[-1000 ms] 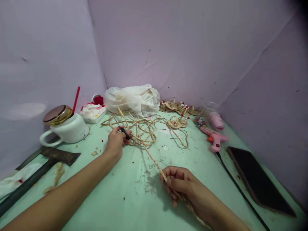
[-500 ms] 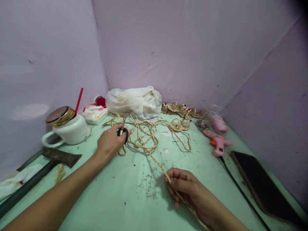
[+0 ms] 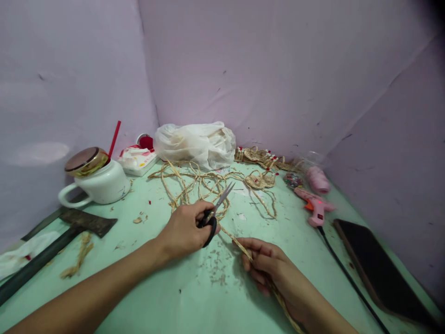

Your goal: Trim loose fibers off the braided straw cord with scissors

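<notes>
My left hand (image 3: 189,228) is closed on the black handles of a pair of scissors (image 3: 221,200); their blades are slightly apart and point up to the right. In my right hand (image 3: 266,264) a strand of braided straw cord (image 3: 238,242) is pinched between thumb and fingers, its tail running down toward the front edge of view. The cord leads back under the scissors to a loose tangle of the same cord (image 3: 205,182). Behind it, to the right, lies a small coiled straw piece (image 3: 259,181) with a loop hanging from it.
On the left are a white mug (image 3: 107,185) with a gold-rimmed lid, a hatchet (image 3: 88,221) and a tissue pack (image 3: 138,160). A white plastic bag (image 3: 198,144) sits at the back. To the right lie a pink glue gun (image 3: 316,206), a pink spool (image 3: 318,180) and a phone (image 3: 378,269).
My left hand has brought the scissors from the tangle toward me and to the right, near my right hand. The right hand keeps its pinch on the cord, almost unmoved.
</notes>
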Demonstrator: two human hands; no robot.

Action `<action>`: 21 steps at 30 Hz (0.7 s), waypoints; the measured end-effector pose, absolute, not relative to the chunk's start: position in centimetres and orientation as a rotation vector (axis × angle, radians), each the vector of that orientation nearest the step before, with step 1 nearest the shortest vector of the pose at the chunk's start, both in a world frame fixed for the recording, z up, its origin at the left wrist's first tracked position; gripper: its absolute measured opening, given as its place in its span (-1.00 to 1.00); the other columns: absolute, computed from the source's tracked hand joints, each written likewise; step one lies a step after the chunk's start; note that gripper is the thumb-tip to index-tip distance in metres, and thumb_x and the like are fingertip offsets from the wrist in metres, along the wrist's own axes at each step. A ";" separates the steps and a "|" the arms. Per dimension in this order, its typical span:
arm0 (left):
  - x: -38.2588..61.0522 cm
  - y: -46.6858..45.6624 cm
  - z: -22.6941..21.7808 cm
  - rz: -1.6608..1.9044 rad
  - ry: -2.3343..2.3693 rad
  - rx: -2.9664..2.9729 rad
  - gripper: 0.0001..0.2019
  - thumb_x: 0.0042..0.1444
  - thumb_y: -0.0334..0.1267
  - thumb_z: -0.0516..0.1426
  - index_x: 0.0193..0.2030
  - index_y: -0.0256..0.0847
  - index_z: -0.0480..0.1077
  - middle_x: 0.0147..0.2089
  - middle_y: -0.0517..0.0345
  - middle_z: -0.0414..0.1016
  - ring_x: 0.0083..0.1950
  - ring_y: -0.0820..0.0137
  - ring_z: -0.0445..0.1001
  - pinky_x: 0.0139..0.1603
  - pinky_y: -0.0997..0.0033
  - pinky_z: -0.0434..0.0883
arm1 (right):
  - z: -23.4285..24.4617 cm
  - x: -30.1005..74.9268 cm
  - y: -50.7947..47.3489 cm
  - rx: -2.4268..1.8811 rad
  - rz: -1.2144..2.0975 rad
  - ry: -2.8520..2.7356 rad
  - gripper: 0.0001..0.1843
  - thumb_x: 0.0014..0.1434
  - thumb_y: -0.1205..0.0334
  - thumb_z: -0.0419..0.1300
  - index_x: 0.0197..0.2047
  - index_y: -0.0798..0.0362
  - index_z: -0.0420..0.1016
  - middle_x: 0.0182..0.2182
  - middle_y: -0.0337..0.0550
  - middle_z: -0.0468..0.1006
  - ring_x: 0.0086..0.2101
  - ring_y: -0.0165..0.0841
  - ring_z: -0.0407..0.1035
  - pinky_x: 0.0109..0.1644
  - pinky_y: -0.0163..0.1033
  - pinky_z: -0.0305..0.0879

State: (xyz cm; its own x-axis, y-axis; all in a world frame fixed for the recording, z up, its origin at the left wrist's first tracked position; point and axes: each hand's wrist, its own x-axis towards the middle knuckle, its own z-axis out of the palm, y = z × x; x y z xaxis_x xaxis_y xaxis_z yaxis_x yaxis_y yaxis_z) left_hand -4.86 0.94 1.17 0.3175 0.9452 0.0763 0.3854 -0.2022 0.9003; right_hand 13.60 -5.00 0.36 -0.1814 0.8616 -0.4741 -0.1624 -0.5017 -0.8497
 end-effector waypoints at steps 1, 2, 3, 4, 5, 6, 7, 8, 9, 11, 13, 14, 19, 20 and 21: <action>-4.8 1.1 1.0 0.857 1.195 1.736 -0.71 -0.15 -0.24 0.16 -0.21 -0.18 0.39 -0.53 0.23 0.37 -0.52 0.45 0.29 -0.51 0.53 0.22 | 0.4 13.6 -5.0 -1.330 1.781 -0.857 -0.68 -0.16 0.36 0.12 -0.24 0.14 0.38 -0.62 -0.32 0.31 -0.72 -0.59 0.00 -0.74 -0.47 -0.01; -4.8 1.2 0.8 0.867 1.188 1.713 -0.71 -0.15 -0.24 0.16 -0.21 -0.18 0.39 -0.53 0.23 0.38 -0.51 0.45 0.30 -0.51 0.53 0.22 | 0.4 13.6 -5.1 -1.318 1.785 -0.851 -0.68 -0.19 0.38 0.12 -0.26 0.14 0.38 -0.63 -0.32 0.32 -0.71 -0.58 0.03 -0.71 -0.45 0.04; -4.8 1.3 0.6 0.874 1.181 1.691 -0.71 -0.15 -0.24 0.16 -0.21 -0.18 0.38 -0.52 0.23 0.38 -0.51 0.45 0.31 -0.51 0.54 0.22 | 0.4 13.6 -5.1 -1.303 1.788 -0.845 -0.68 -0.21 0.40 0.11 -0.28 0.13 0.39 -0.63 -0.32 0.32 -0.70 -0.57 0.06 -0.67 -0.44 0.09; -4.8 1.5 0.4 0.880 1.178 1.670 -0.71 -0.15 -0.24 0.16 -0.21 -0.18 0.38 -0.51 0.23 0.39 -0.50 0.45 0.31 -0.51 0.54 0.21 | 0.4 13.6 -5.1 -1.286 1.792 -0.843 -0.67 -0.24 0.42 0.10 -0.29 0.13 0.39 -0.62 -0.32 0.34 -0.69 -0.57 0.09 -0.65 -0.42 0.11; -4.8 1.6 0.2 0.884 1.184 1.653 -0.71 -0.15 -0.23 0.16 -0.22 -0.18 0.38 -0.50 0.23 0.39 -0.50 0.45 0.31 -0.51 0.54 0.21 | 0.4 13.6 -5.2 -1.271 1.798 -0.843 -0.66 -0.26 0.44 0.09 -0.29 0.13 0.38 -0.62 -0.31 0.35 -0.68 -0.56 0.12 -0.63 -0.42 0.13; -4.8 1.7 0.0 0.887 1.197 1.639 -0.72 -0.15 -0.22 0.16 -0.22 -0.19 0.37 -0.51 0.23 0.39 -0.51 0.45 0.31 -0.52 0.54 0.20 | 0.4 13.6 -5.2 -1.256 1.808 -0.848 -0.65 -0.27 0.46 0.08 -0.30 0.13 0.38 -0.60 -0.31 0.36 -0.67 -0.56 0.13 -0.63 -0.41 0.13; -4.8 1.8 -0.2 0.890 1.219 1.631 -0.72 -0.15 -0.21 0.15 -0.23 -0.18 0.37 -0.51 0.23 0.38 -0.52 0.45 0.30 -0.53 0.54 0.20 | 0.3 13.6 -5.2 -1.241 1.818 -0.855 -0.63 -0.28 0.48 0.07 -0.30 0.12 0.38 -0.60 -0.30 0.37 -0.67 -0.55 0.15 -0.63 -0.41 0.13; -4.8 1.9 -0.4 0.894 1.250 1.635 -0.72 -0.14 -0.21 0.15 -0.23 -0.18 0.36 -0.52 0.24 0.38 -0.53 0.46 0.29 -0.54 0.54 0.19 | 0.2 13.6 -5.2 -1.227 1.828 -0.859 -0.63 -0.28 0.48 0.06 -0.30 0.12 0.37 -0.59 -0.29 0.37 -0.67 -0.55 0.16 -0.63 -0.41 0.13; -4.8 2.0 -0.6 0.904 1.287 1.648 -0.73 -0.14 -0.21 0.14 -0.22 -0.17 0.36 -0.53 0.24 0.37 -0.53 0.45 0.29 -0.54 0.54 0.19 | 0.2 13.6 -5.2 -1.215 1.837 -0.860 -0.62 -0.28 0.49 0.05 -0.29 0.12 0.37 -0.58 -0.29 0.38 -0.66 -0.54 0.17 -0.63 -0.41 0.13; -5.0 2.3 -1.0 0.930 1.366 1.693 -0.73 -0.14 -0.24 0.13 -0.21 -0.14 0.37 -0.53 0.24 0.38 -0.52 0.44 0.30 -0.52 0.53 0.20 | 0.1 13.7 -5.2 -1.204 1.849 -0.854 -0.62 -0.28 0.49 0.04 -0.29 0.12 0.36 -0.58 -0.29 0.38 -0.66 -0.54 0.18 -0.63 -0.40 0.13; -5.1 2.5 -1.2 0.959 1.430 1.724 -0.72 -0.16 -0.27 0.13 -0.21 -0.12 0.37 -0.51 0.23 0.40 -0.50 0.41 0.32 -0.50 0.52 0.20 | 0.1 13.7 -5.2 -1.207 1.853 -0.840 -0.64 -0.27 0.49 0.05 -0.30 0.12 0.35 -0.58 -0.28 0.39 -0.67 -0.53 0.18 -0.63 -0.40 0.13; -5.2 2.6 -1.2 0.969 1.451 1.728 -0.71 -0.16 -0.28 0.13 -0.21 -0.10 0.38 -0.50 0.23 0.41 -0.49 0.40 0.33 -0.50 0.52 0.21 | 0.1 13.7 -5.2 -1.209 1.855 -0.831 -0.65 -0.26 0.49 0.06 -0.30 0.11 0.35 -0.58 -0.28 0.39 -0.67 -0.53 0.18 -0.63 -0.39 0.14; -5.4 2.4 -1.2 0.981 1.489 1.808 -0.71 -0.16 -0.27 0.13 -0.20 -0.08 0.39 -0.45 0.19 0.44 -0.46 0.37 0.36 -0.46 0.48 0.24 | 0.1 13.8 -5.1 -1.199 1.867 -0.787 -0.65 -0.27 0.49 0.09 -0.30 0.12 0.36 -0.57 -0.26 0.41 -0.65 -0.53 0.21 -0.60 -0.38 0.14; -5.4 2.4 -1.2 0.977 1.495 1.836 -0.72 -0.15 -0.27 0.12 -0.20 -0.08 0.39 -0.44 0.19 0.45 -0.45 0.36 0.37 -0.44 0.47 0.25 | 0.1 13.8 -5.1 -1.198 1.870 -0.787 -0.65 -0.27 0.49 0.09 -0.30 0.12 0.37 -0.57 -0.26 0.41 -0.65 -0.52 0.21 -0.59 -0.38 0.15; -5.3 2.3 -1.2 0.968 1.501 1.862 -0.72 -0.14 -0.27 0.12 -0.20 -0.07 0.39 -0.43 0.18 0.46 -0.44 0.36 0.38 -0.42 0.46 0.26 | 0.2 13.7 -5.1 -1.199 1.870 -0.788 -0.65 -0.27 0.48 0.10 -0.31 0.13 0.37 -0.57 -0.26 0.41 -0.65 -0.52 0.21 -0.59 -0.38 0.15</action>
State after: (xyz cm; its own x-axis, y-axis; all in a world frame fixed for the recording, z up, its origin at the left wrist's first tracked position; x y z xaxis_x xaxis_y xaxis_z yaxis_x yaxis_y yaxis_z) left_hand -5.34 2.33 -1.15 0.1154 0.9750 0.1899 0.5753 -0.2214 0.7874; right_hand 13.74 -5.11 0.18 -0.2660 0.8509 -0.4531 -0.2699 -0.5169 -0.8124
